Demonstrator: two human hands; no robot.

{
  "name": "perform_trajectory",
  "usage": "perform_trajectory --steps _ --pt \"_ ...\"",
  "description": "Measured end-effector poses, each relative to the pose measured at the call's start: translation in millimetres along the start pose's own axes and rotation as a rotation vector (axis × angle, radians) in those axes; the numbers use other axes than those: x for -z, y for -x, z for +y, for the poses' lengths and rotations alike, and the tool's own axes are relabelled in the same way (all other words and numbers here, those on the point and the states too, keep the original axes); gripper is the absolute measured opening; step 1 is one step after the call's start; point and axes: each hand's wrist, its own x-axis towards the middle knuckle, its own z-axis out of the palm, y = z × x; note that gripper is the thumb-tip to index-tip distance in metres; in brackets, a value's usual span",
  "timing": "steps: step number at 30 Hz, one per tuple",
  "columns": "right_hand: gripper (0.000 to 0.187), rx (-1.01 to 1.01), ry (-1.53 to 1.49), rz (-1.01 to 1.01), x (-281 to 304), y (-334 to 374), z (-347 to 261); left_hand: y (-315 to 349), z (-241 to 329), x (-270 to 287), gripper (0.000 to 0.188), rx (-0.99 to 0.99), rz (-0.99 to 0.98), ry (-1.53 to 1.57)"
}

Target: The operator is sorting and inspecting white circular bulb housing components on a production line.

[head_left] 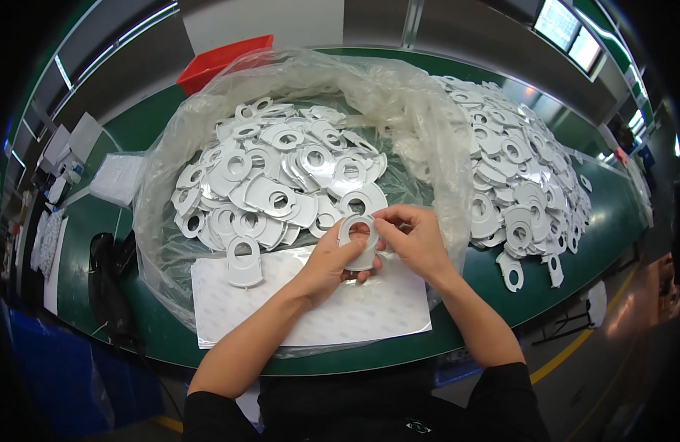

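- Left hand [327, 258]: thumb and fingers clamped on a white holed piece [364, 258], over the white sheets [318, 323].
- White holed piece: between the two hands, its round opening toward the top.
- Right hand [414, 239]: thumb and index finger pinched together at the piece's upper right edge.
- Far right: a heap of similar pieces [528, 184] on the green table [612, 221].
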Motion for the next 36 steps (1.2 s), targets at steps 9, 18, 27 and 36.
perform_trajectory --steps 9,18,27,36 --pt "0.016 -0.005 0.077 0.058 -4.8 1.7 -2.1 -2.9 -7.8 3.9 0.059 -0.027 -0.11 -0.094" --pt "0.036 0.122 0.619 0.212 -10.4 8.2 -4.7 -2.3 -3.8 0.2 0.079 -0.036 -0.19 -0.142" --pt "0.037 0.155 0.674 0.037 2.0 9.1 -12.2 -2.3 2.0 4.1 0.081 0.072 -0.097 0.022" --pt "0.02 0.114 0.474 -0.088 10.3 6.1 -7.3 -1.5 4.1 7.7 0.079 0.142 -0.115 0.018"
